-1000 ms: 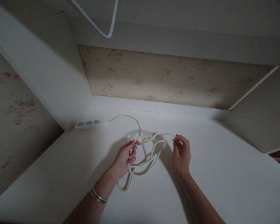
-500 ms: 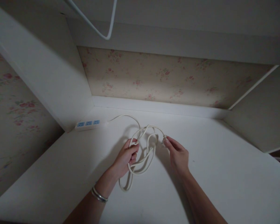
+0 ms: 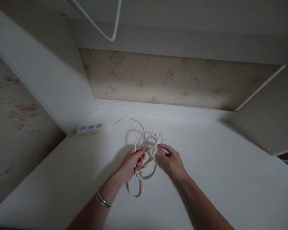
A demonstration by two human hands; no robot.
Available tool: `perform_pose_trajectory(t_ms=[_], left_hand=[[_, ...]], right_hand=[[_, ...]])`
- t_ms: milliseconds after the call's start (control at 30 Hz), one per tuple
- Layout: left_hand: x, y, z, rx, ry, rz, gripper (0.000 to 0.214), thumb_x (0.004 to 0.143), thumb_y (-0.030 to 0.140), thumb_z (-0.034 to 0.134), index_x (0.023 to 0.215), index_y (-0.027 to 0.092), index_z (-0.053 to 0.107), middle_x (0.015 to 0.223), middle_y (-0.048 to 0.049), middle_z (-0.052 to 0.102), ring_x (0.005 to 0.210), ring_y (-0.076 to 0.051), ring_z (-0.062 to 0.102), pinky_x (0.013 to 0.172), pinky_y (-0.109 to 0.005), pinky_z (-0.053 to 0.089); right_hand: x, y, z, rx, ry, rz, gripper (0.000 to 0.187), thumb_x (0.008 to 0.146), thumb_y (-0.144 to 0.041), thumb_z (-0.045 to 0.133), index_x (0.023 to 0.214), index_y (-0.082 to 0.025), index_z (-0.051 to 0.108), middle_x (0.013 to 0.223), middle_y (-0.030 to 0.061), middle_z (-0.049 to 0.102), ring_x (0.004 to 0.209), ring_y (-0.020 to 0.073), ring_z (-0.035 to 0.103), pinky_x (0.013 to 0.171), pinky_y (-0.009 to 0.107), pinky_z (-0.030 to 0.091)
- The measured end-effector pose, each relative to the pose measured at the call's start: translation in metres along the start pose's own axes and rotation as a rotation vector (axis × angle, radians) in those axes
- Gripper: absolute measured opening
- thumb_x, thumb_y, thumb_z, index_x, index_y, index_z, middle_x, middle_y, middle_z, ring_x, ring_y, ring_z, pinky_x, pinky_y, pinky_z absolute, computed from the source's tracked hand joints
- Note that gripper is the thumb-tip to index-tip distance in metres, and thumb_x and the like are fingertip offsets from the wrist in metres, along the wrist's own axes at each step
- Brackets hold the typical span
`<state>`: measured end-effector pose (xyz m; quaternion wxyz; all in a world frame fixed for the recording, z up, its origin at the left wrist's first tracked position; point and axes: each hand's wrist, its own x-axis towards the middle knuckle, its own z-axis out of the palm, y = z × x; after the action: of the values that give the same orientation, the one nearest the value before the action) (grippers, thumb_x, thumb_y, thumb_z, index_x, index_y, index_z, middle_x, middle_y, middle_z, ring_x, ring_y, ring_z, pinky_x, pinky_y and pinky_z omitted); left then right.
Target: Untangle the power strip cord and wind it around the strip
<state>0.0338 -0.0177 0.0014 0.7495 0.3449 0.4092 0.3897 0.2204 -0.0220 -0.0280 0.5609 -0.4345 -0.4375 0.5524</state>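
A cream-white power cord (image 3: 147, 178) hangs in loose, tangled loops above the white surface. My left hand (image 3: 133, 162) is closed around several strands of it, and a loop dangles below the fingers. The cord's pale plug (image 3: 153, 151) sits among the loops, partly hidden by strands. My right hand (image 3: 172, 159) pinches at the plug with thumb and fingers, close to my left fingertips. From the bundle, the cord runs back to a white power strip (image 3: 90, 128) with blue sockets, lying at the back left.
The white surface (image 3: 218, 179) spreads under both hands. Behind it are a low white ledge (image 3: 163, 110) and floral wallpaper (image 3: 156, 78). White panels stand at left and right. A bent white rod (image 3: 112, 36) hangs at the top.
My right hand has moved left with the plug, from outside the loops to among them near my left hand. The cord's loops have shifted shape. The power strip has stayed put.
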Motion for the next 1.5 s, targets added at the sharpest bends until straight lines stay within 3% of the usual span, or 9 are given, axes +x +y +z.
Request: perform_pose_trajectory(t_ms=[267, 400, 567, 767, 867, 1033, 1200, 1333, 1500], left_hand=[[0.000, -0.003, -0.002, 0.105, 0.009, 0.003, 0.042, 0.071, 0.038, 0.072, 0.104, 0.014, 0.062, 0.065, 0.0063, 0.041, 0.042, -0.001, 0.023, 0.036, -0.017, 0.014], [0.000, -0.002, -0.002, 0.095, -0.023, 0.015, 0.038, 0.074, 0.039, 0.068, 0.102, 0.014, 0.062, 0.066, 0.0057, 0.041, 0.042, -0.001, 0.021, 0.037, -0.017, 0.012], [-0.001, -0.002, 0.000, 0.109, -0.053, 0.008, 0.034, 0.075, 0.042, 0.066, 0.094, 0.014, 0.061, 0.067, 0.0049, 0.044, 0.041, -0.001, 0.020, 0.037, -0.018, 0.010], [-0.002, -0.003, 0.001, 0.156, -0.079, -0.001, 0.036, 0.078, 0.043, 0.065, 0.101, 0.017, 0.059, 0.066, 0.0055, 0.044, 0.041, -0.001, 0.021, 0.038, -0.018, 0.009], [-0.003, -0.002, 0.002, 0.146, -0.106, 0.005, 0.037, 0.079, 0.046, 0.063, 0.102, 0.018, 0.058, 0.067, 0.0052, 0.046, 0.041, -0.001, 0.022, 0.038, -0.018, 0.010], [-0.003, -0.004, 0.003, 0.109, -0.104, -0.010, 0.043, 0.081, 0.053, 0.058, 0.109, 0.020, 0.054, 0.068, 0.0043, 0.049, 0.040, -0.001, 0.023, 0.038, -0.017, 0.009], [-0.001, -0.007, 0.004, 0.131, -0.071, -0.032, 0.053, 0.079, 0.045, 0.062, 0.124, 0.021, 0.048, 0.066, 0.0044, 0.051, 0.039, -0.002, 0.025, 0.038, -0.017, 0.010], [-0.001, -0.008, 0.005, 0.130, -0.049, -0.033, 0.053, 0.077, 0.044, 0.064, 0.123, 0.022, 0.049, 0.066, 0.0043, 0.052, 0.038, -0.002, 0.026, 0.038, -0.018, 0.010], [-0.001, -0.008, 0.006, 0.134, -0.039, -0.027, 0.047, 0.078, 0.053, 0.060, 0.112, 0.020, 0.055, 0.065, 0.0048, 0.050, 0.039, -0.001, 0.024, 0.038, -0.017, 0.010]], right_hand=[[0.000, -0.001, 0.004, -0.092, 0.053, -0.111, 0.038, 0.072, -0.032, 0.075, 0.100, -0.024, 0.051, 0.093, 0.0001, 0.058, 0.075, 0.0121, 0.062, 0.068, 0.025, 0.050], [0.000, 0.001, 0.004, -0.092, 0.028, -0.147, 0.056, 0.073, -0.032, 0.073, 0.121, -0.028, 0.046, 0.094, 0.0004, 0.056, 0.081, 0.0133, 0.061, 0.078, 0.030, 0.051], [0.000, 0.006, -0.001, -0.230, -0.057, -0.212, 0.078, 0.082, -0.032, 0.064, 0.146, -0.034, 0.020, 0.105, 0.0030, 0.053, 0.085, 0.0138, 0.060, 0.082, 0.035, 0.051], [-0.002, 0.006, -0.004, -0.651, -0.068, -0.399, 0.037, 0.085, -0.031, 0.059, 0.122, -0.024, 0.054, 0.098, 0.0051, 0.055, 0.084, 0.0163, 0.057, 0.078, 0.033, 0.050], [-0.004, 0.004, -0.002, -0.713, -0.008, -0.373, 0.020, 0.086, -0.034, 0.059, 0.100, -0.020, 0.055, 0.090, 0.0038, 0.058, 0.076, 0.0154, 0.056, 0.070, 0.030, 0.049], [-0.006, 0.009, 0.001, -0.672, 0.050, -0.280, 0.029, 0.086, -0.038, 0.058, 0.107, -0.020, 0.049, 0.086, 0.0028, 0.059, 0.066, 0.0139, 0.056, 0.057, 0.026, 0.048], [-0.002, 0.013, -0.003, -0.796, 0.162, -0.588, 0.071, 0.082, -0.030, 0.062, 0.143, -0.028, 0.025, 0.132, 0.0142, 0.036, 0.093, 0.0185, 0.056, 0.080, 0.040, 0.053], [-0.002, 0.006, -0.005, -0.960, 0.033, -0.671, 0.060, 0.087, -0.023, 0.056, 0.141, -0.033, 0.034, 0.145, 0.0121, 0.021, 0.110, 0.0230, 0.052, 0.089, 0.044, 0.051], [-0.005, -0.002, -0.008, -1.005, 0.031, -0.747, 0.036, 0.085, -0.021, 0.057, 0.121, -0.027, 0.052, 0.144, 0.0111, 0.033, 0.115, 0.0246, 0.051, 0.091, 0.043, 0.050]])
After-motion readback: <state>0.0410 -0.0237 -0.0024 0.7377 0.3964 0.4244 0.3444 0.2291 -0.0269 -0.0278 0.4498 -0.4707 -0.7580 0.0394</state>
